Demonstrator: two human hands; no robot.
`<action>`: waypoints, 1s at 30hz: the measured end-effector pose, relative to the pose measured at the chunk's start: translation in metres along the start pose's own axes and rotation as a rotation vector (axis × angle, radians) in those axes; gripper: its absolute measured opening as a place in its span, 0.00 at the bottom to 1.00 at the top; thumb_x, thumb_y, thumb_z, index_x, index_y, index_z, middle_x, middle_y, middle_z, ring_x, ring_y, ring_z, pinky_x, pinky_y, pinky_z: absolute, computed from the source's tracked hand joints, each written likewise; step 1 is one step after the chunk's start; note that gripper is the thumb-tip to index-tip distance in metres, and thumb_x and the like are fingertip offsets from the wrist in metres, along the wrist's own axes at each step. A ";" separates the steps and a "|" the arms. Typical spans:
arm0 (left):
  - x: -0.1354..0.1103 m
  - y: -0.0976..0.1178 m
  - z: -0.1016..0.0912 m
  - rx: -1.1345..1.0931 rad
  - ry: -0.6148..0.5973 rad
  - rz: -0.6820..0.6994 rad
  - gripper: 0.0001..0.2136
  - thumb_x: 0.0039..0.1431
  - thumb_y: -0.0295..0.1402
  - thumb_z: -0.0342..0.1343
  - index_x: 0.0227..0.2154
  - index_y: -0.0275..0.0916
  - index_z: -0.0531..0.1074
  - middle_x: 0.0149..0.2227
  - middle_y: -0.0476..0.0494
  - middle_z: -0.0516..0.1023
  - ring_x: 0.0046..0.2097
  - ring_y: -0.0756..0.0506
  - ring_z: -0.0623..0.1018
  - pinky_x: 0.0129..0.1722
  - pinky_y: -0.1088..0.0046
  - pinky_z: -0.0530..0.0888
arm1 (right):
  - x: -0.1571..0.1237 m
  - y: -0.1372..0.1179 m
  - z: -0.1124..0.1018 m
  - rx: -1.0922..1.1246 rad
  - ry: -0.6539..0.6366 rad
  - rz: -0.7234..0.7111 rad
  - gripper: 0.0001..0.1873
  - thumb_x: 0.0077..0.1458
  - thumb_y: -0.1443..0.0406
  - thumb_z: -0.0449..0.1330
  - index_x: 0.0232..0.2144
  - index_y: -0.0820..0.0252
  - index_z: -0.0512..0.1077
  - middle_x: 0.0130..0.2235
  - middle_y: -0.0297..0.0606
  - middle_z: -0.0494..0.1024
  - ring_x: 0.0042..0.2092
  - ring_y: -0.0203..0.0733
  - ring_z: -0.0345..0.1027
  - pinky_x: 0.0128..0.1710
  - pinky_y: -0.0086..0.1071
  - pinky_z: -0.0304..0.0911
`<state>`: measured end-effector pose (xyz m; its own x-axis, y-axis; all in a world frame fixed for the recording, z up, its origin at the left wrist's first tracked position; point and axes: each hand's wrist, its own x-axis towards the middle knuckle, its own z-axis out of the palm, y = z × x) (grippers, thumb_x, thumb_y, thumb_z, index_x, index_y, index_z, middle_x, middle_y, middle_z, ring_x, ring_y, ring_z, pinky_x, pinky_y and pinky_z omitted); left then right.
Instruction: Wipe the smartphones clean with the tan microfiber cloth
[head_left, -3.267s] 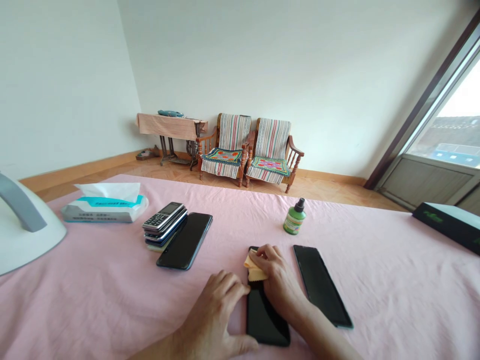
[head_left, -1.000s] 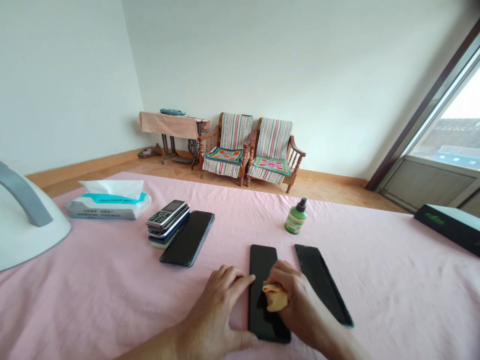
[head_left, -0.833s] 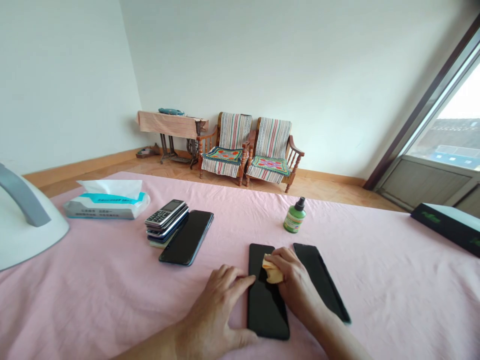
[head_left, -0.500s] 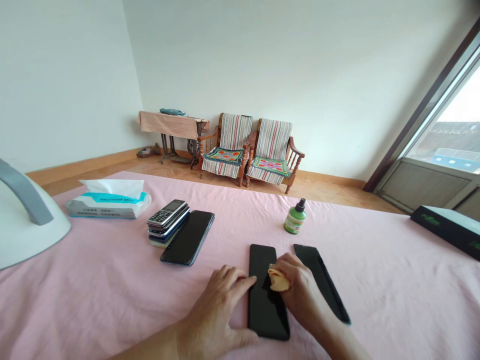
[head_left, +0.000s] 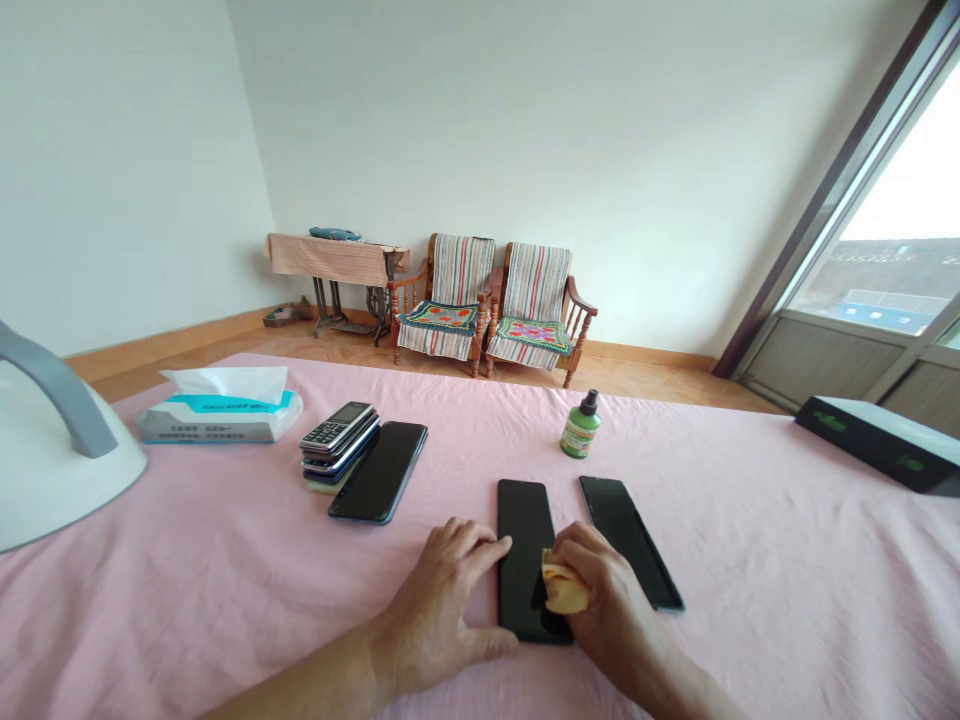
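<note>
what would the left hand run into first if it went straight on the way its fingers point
The black phone between the hands: the left hand points at its left edge and seems to touch it, though depth is hard to judge.

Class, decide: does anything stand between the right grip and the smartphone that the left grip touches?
Only the yellow cloth, bunched in the right grip, at the right edge of the smartphone; nothing else visible intervenes.

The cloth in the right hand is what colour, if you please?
The cloth is pale yellow-orange, as the head view shows.
</note>
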<state>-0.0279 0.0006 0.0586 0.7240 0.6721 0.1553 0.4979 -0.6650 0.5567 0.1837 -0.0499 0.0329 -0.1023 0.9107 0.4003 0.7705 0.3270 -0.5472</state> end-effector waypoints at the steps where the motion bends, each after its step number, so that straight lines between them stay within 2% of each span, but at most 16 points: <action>1: 0.000 0.000 0.000 0.002 0.005 0.001 0.36 0.45 0.50 0.67 0.56 0.41 0.67 0.50 0.39 0.70 0.50 0.36 0.67 0.53 0.54 0.63 | -0.005 -0.003 0.000 -0.005 0.001 0.006 0.12 0.51 0.77 0.52 0.21 0.59 0.63 0.29 0.35 0.67 0.32 0.37 0.63 0.30 0.29 0.55; 4: -0.001 0.000 0.001 0.003 0.009 0.006 0.35 0.44 0.49 0.68 0.55 0.41 0.68 0.50 0.39 0.70 0.50 0.36 0.67 0.52 0.55 0.64 | -0.011 -0.007 0.001 -0.026 0.012 0.021 0.12 0.51 0.76 0.53 0.20 0.59 0.61 0.28 0.34 0.67 0.31 0.36 0.63 0.29 0.28 0.54; 6: 0.000 -0.001 0.001 0.005 0.012 0.019 0.35 0.43 0.47 0.69 0.55 0.41 0.68 0.49 0.39 0.70 0.50 0.36 0.67 0.52 0.56 0.65 | -0.005 -0.005 0.002 -0.049 0.027 0.025 0.12 0.51 0.76 0.53 0.20 0.59 0.61 0.28 0.34 0.67 0.30 0.36 0.62 0.29 0.28 0.53; 9: 0.001 -0.003 0.001 0.015 0.025 0.049 0.35 0.43 0.48 0.69 0.55 0.40 0.68 0.48 0.39 0.70 0.50 0.36 0.68 0.52 0.56 0.65 | 0.016 0.007 0.005 -0.102 0.073 -0.007 0.12 0.53 0.74 0.53 0.20 0.59 0.64 0.28 0.35 0.68 0.31 0.37 0.62 0.30 0.28 0.54; 15: 0.001 -0.002 0.001 0.049 0.037 0.043 0.37 0.42 0.50 0.68 0.54 0.37 0.69 0.46 0.37 0.71 0.48 0.35 0.68 0.51 0.56 0.66 | 0.069 0.039 0.019 -0.136 0.181 -0.019 0.11 0.48 0.76 0.52 0.19 0.60 0.67 0.26 0.35 0.68 0.30 0.38 0.62 0.30 0.28 0.53; 18: 0.001 -0.001 0.002 0.060 0.049 0.040 0.37 0.42 0.51 0.68 0.54 0.37 0.70 0.46 0.37 0.71 0.48 0.35 0.69 0.51 0.56 0.66 | 0.079 0.045 0.024 -0.128 0.211 -0.027 0.11 0.47 0.77 0.52 0.19 0.60 0.67 0.26 0.36 0.68 0.30 0.38 0.62 0.31 0.29 0.54; 22: 0.001 -0.001 0.002 0.066 0.062 0.049 0.37 0.42 0.52 0.67 0.54 0.39 0.70 0.46 0.37 0.71 0.48 0.35 0.69 0.51 0.56 0.66 | 0.065 0.041 0.023 -0.121 0.216 -0.054 0.11 0.49 0.76 0.51 0.21 0.59 0.68 0.28 0.37 0.69 0.33 0.40 0.62 0.33 0.30 0.56; 30: 0.002 -0.005 0.006 0.050 0.078 0.080 0.36 0.42 0.54 0.66 0.53 0.40 0.70 0.46 0.39 0.72 0.48 0.36 0.69 0.50 0.57 0.66 | -0.007 0.003 0.011 -0.085 0.161 -0.055 0.11 0.50 0.75 0.52 0.23 0.57 0.67 0.30 0.36 0.70 0.33 0.40 0.64 0.32 0.31 0.59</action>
<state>-0.0262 0.0031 0.0514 0.7240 0.6380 0.2622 0.4643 -0.7319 0.4987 0.1802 -0.0525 0.0203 -0.0492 0.8373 0.5445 0.8178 0.3467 -0.4593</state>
